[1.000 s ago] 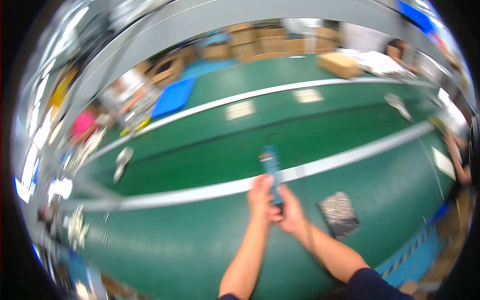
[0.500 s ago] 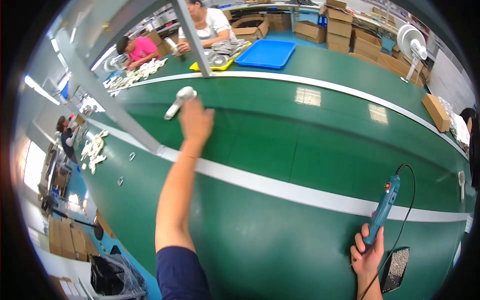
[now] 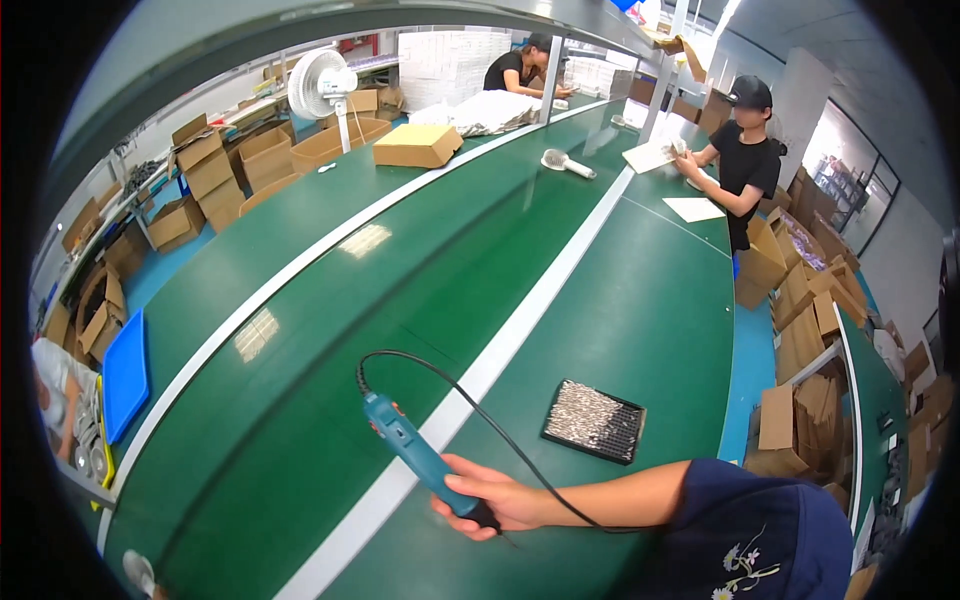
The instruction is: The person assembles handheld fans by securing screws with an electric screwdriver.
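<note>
My right hand (image 3: 490, 497) is closed around a teal electric screwdriver (image 3: 415, 450), which is tilted with its cord end up and its dark tip low, beside the pale strip along the belt. A black cord (image 3: 500, 427) loops from the tool back over my right forearm. Close to that forearm lies a black tray (image 3: 628, 440) holding a mass of small metal screws (image 3: 588, 410). In the lower left corner is part of a white, round-headed piece (image 3: 138, 570), cut off by the rim. My left hand is not in view.
A white handled piece with a round head (image 3: 567, 164) lies farther along the green belt (image 3: 430, 290). One person (image 3: 745, 165) works at the right edge, another (image 3: 515, 72) at the far end. A cardboard box (image 3: 417, 146), white fan (image 3: 322, 85) and blue tray (image 3: 126, 375) stand across the belt.
The view has swung to the right. My left hand, earlier reaching to a white handled piece on the belt, has left the picture. My right hand still holds the electric screwdriver.
</note>
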Demonstrator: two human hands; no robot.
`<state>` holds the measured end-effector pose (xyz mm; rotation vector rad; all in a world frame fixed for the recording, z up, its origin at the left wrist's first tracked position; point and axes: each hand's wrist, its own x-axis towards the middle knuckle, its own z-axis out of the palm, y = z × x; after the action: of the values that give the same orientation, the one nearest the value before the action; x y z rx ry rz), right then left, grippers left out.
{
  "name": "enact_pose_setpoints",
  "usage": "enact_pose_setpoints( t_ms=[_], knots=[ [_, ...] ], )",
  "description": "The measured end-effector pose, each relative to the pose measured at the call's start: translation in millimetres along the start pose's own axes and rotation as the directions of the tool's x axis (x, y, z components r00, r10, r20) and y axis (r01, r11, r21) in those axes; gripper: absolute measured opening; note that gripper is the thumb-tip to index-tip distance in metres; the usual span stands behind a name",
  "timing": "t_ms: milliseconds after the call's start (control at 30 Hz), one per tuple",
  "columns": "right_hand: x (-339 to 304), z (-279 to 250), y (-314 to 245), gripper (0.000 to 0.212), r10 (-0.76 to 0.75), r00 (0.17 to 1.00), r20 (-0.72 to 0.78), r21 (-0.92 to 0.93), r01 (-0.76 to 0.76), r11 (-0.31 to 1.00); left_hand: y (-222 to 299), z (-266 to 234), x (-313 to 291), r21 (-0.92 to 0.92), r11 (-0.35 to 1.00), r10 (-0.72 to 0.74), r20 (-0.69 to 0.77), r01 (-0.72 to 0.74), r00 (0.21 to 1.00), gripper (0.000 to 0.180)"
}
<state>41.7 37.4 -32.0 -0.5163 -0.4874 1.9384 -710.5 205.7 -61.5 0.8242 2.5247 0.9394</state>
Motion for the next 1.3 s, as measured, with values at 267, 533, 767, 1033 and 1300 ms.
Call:
enact_pose_setpoints(
  t_ms=[267, 533, 767, 1033, 1300],
  knots=[
    [-0.1, 17.0, -0.3, 0.049, -0.150, 0.988, 0.047, -0.167, 0.156, 0.974, 135.8, 83.2, -344.1, -0.776, 0.574, 0.444, 0.564, 0.262, 0.696, 0.037],
    [-100.9, 17.0, -125.7, 0.075, -0.603, 0.730, 0.322, -0.570, 0.658, 0.492, 168.8, 173.2, -670.1, -0.612, 0.324, 0.501, 0.758, 0.721, 0.418, 0.029],
    [-116.0, -51.1, -133.8, 0.080, -0.771, 0.554, 0.315, -0.343, 0.824, 0.451, 198.4, 210.4, -730.3, -0.622, 0.409, 0.498, 0.765, 0.667, 0.408, 0.016],
    [-123.7, -61.6, -126.3, 0.082, -0.684, 0.603, 0.411, -0.376, 0.795, 0.475, 197.1, 221.1, -726.7, -0.488, 0.457, 0.507, 0.830, 0.744, 0.234, 0.020],
    [-114.7, -69.4, -118.2, 0.083, -0.681, 0.657, 0.323, -0.385, 0.749, 0.539, 196.7, 226.0, -726.1, -0.532, 0.437, 0.535, 0.802, 0.725, 0.266, 0.015]
  ],
)
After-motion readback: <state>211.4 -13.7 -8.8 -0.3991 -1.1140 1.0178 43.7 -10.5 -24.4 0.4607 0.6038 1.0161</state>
